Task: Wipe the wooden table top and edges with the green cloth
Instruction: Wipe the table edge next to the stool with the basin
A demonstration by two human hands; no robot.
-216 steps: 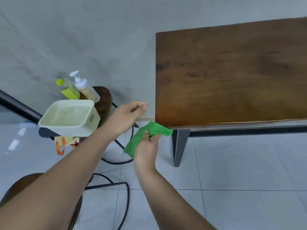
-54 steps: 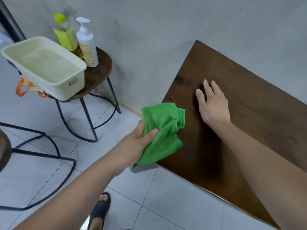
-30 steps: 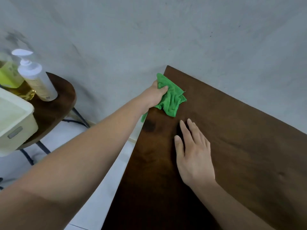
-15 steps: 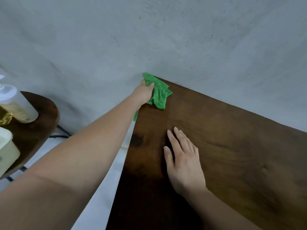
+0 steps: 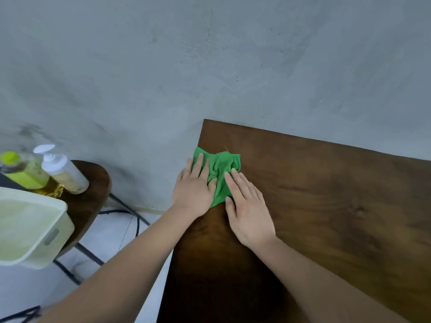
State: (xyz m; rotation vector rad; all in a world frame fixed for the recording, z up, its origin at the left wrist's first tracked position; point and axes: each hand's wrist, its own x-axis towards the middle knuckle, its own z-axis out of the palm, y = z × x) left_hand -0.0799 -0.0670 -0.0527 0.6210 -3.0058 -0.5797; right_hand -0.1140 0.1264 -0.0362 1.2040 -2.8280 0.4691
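The green cloth lies bunched on the dark wooden table, close to its left edge and a little short of the far left corner. My left hand presses flat on the cloth's left part, its thumb dug into the folds and its fingers reaching to the table edge. My right hand lies flat on the table top beside it, fingers apart, with the fingertips resting on the cloth's right and lower side. Much of the cloth is hidden under both hands.
The table's far edge meets a grey wall. To the left stands a round side table with a cream tub of liquid, a yellow-capped bottle and a white pump bottle. A black cable lies on the tiled floor.
My left hand has drawn the cloth back from the far left corner along the left edge towards me. My right hand has moved up beside it and now touches the cloth.
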